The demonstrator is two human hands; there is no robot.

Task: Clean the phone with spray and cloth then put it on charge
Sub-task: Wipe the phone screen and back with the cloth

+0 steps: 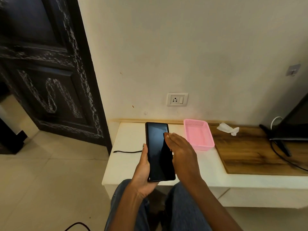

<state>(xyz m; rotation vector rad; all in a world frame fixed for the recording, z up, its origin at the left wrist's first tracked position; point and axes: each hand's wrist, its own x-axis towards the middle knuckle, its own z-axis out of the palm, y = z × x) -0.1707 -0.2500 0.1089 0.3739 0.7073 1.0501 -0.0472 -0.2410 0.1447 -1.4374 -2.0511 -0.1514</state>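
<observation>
A black phone with a dark screen is held upright above the white low cabinet, screen toward me. My left hand grips its lower left edge and bottom. My right hand lies flat against the phone's right side, fingers together and touching the screen edge; a small white thing shows under the palm. A black charging cable lies on the cabinet left of the phone, its plug end free. A crumpled white cloth rests on the wooden board. No spray bottle is in view.
A pink plastic basket sits right of the phone. A wall socket is above the cabinet. A wooden board carries a TV stand and its cables at the right. A dark carved door stands at the left.
</observation>
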